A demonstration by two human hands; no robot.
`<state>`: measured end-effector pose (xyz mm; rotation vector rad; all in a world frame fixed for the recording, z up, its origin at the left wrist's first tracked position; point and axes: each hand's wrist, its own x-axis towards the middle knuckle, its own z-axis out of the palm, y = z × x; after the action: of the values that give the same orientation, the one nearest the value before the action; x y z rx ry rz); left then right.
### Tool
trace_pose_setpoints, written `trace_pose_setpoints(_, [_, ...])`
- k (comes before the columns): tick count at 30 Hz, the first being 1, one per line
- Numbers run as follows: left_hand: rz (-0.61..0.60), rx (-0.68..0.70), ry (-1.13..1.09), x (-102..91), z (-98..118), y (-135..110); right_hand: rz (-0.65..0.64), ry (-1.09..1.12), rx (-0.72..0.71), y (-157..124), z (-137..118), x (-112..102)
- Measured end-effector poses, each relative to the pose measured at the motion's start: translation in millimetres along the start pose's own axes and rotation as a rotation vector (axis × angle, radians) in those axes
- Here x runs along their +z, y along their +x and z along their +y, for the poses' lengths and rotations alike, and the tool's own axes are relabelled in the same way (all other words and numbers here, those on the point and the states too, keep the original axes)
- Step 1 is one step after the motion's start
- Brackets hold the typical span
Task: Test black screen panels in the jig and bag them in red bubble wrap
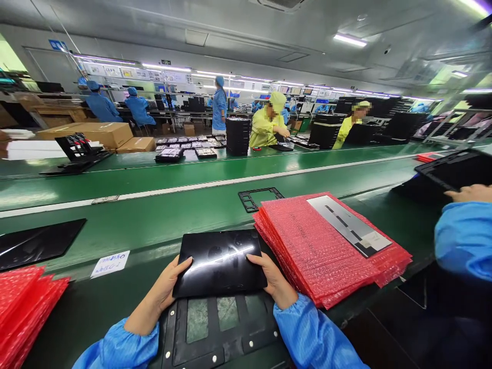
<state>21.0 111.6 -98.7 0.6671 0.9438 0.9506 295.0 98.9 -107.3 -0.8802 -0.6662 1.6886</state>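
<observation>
Between my two hands is a glossy black screen panel [221, 266], tilted, with ceiling light and smudges on its face. My left hand [169, 282] is closed on its left edge, thumb on the front. Gripping the right edge is my right hand [271, 277], its thumb also on the front. Below the panel lies a black frame-like fixture [230, 341] with rectangular openings and silvery round studs; the panel hides its far part. Beside my right hand is a stack of red bubble-wrap bags [292, 241], topped by a silver-and-black plate [348, 225].
A thin black frame [253, 199] lies on the green bench [154, 225]. At left are another black panel [42, 243], a handwritten label [110, 264] and more red bags [26, 302]. A co-worker's sleeve [465, 236] and hand hold a black tray [457, 169] at right.
</observation>
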Motion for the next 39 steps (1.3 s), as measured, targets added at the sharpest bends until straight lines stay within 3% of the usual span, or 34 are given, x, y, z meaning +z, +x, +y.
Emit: trace_pose_setpoints(39, [0.001,0.009,0.006,-6.3,-4.5,4.7,0.053,0.006,0.027,2.8,3.2,-4.0])
